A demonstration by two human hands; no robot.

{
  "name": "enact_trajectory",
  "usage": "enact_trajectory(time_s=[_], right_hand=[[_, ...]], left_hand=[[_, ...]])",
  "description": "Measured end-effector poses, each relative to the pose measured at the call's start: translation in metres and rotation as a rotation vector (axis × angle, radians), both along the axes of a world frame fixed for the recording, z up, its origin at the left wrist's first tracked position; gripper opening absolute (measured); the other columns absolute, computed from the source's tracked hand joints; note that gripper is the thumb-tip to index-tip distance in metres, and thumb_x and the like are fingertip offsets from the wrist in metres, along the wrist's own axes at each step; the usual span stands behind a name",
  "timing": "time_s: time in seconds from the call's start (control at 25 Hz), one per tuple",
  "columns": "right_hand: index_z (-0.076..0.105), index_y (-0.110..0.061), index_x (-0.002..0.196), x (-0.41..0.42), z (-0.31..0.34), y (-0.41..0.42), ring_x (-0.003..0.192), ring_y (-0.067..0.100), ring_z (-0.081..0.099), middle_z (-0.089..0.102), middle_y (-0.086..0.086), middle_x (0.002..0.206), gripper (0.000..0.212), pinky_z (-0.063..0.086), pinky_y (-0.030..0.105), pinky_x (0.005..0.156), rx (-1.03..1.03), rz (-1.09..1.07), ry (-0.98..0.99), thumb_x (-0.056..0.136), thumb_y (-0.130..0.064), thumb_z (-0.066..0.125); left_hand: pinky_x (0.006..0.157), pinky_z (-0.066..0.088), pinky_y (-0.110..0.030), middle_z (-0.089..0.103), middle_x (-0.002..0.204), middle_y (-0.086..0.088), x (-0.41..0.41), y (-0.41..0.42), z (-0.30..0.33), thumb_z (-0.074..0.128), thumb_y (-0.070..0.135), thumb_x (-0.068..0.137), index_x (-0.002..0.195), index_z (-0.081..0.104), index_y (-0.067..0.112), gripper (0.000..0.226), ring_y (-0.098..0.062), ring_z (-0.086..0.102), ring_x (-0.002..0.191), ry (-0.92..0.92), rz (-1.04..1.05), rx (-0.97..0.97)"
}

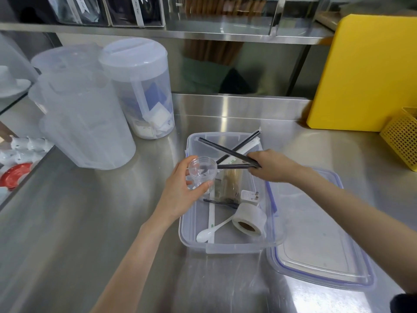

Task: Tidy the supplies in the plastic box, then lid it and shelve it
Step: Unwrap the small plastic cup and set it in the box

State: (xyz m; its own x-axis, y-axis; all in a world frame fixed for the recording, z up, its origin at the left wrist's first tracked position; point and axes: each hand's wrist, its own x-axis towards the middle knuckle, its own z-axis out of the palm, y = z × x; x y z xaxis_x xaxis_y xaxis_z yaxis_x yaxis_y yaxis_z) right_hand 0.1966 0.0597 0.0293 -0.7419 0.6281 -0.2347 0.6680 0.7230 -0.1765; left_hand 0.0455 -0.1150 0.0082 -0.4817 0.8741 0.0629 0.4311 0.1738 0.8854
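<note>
Clear rectangular plastic box (228, 246) on brushed steel counter (90, 222); left hand (180, 190) curled round small clear cup (202, 173), right hand (273, 167) pinching thin black straws (225, 152)

Place: a commercial kitchen or café prep area is indicated.
Surfaces: a stainless steel tabletop (90, 222) and steel shelf (225, 35) are seen.
Storage: lidded translucent canisters (140, 86) are lined up.
Equipment: a yellow cutting board (365, 73) and yellow basket (401, 138) are kept nearby.
</note>
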Motion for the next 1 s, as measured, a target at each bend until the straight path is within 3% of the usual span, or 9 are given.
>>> enact_trajectory(time_s=[0.2,0.4,0.52,0.64,0.76,0.84,1.0], right_hand=[[0.055,-0.013,0.111,-0.027,-0.002,0.035,0.098,0.03,0.059,0.063,0.012,0.108,0.027,0.048,0.038,0.081,0.166,0.121,-0.169,0.085,-0.023,0.052],[0.044,-0.02,0.13,-0.036,-0.016,0.045,0.119,0.029,0.049,0.056,0.01,0.129,0.046,0.035,0.04,0.102,0.288,0.176,-0.249,0.085,-0.028,0.054],[0.045,-0.02,0.13,-0.034,-0.023,0.045,0.123,0.028,0.045,0.052,0.008,0.132,0.046,0.033,0.04,0.103,0.313,0.179,-0.247,0.086,-0.03,0.054],[0.041,-0.019,0.133,-0.029,-0.022,0.037,0.125,0.028,0.039,0.046,0.011,0.134,0.05,0.033,0.041,0.103,0.339,0.177,-0.208,0.087,-0.032,0.053],[0.04,-0.016,0.133,-0.026,-0.014,0.02,0.122,0.029,0.04,0.045,0.012,0.13,0.046,0.036,0.041,0.101,0.33,0.174,-0.063,0.089,-0.027,0.049],[0.05,-0.014,0.123,-0.021,-0.005,0.002,0.113,0.029,0.05,0.054,0.011,0.122,0.036,0.046,0.043,0.094,0.187,0.14,0.019,0.09,-0.026,0.046],[0.063,-0.005,0.099,0.0,-0.01,-0.036,0.096,0.032,0.061,0.065,0.015,0.103,0.029,0.05,0.039,0.079,-0.027,0.145,-0.164,0.09,-0.025,0.044]], left_hand=[[0.073,0.038,-0.005,0.048,0.123,0.006,-0.003,0.009,-0.003,0.069,0.025,0.076,0.129,0.039,0.022,0.061,-0.009,0.048,0.101,0.01,-0.002,-0.003],[0.071,0.04,0.002,0.045,0.11,0.015,0.003,0.011,-0.008,0.07,0.021,0.074,0.117,0.04,0.03,0.053,0.001,0.051,0.09,-0.019,-0.029,0.009],[0.071,0.035,0.008,0.043,0.112,0.016,0.005,0.01,-0.01,0.07,0.02,0.075,0.117,0.039,0.03,0.053,0.009,0.048,0.089,-0.007,-0.051,-0.005],[0.07,0.034,0.01,0.042,0.114,0.016,0.007,0.009,-0.013,0.069,0.02,0.076,0.122,0.039,0.026,0.055,0.001,0.049,0.09,0.005,-0.08,-0.037],[0.078,0.037,-0.002,0.044,0.124,0.008,0.01,0.01,-0.018,0.069,0.021,0.076,0.129,0.036,0.02,0.062,-0.004,0.044,0.104,0.023,-0.119,-0.076],[0.082,0.038,-0.009,0.044,0.132,0.003,0.013,0.01,-0.021,0.068,0.024,0.076,0.131,0.033,0.019,0.066,-0.005,0.043,0.11,0.048,-0.153,-0.121],[0.085,0.046,-0.025,0.047,0.133,-0.001,0.02,0.009,-0.027,0.069,0.027,0.075,0.129,0.032,0.02,0.065,-0.015,0.053,0.101,0.064,-0.212,-0.235]])
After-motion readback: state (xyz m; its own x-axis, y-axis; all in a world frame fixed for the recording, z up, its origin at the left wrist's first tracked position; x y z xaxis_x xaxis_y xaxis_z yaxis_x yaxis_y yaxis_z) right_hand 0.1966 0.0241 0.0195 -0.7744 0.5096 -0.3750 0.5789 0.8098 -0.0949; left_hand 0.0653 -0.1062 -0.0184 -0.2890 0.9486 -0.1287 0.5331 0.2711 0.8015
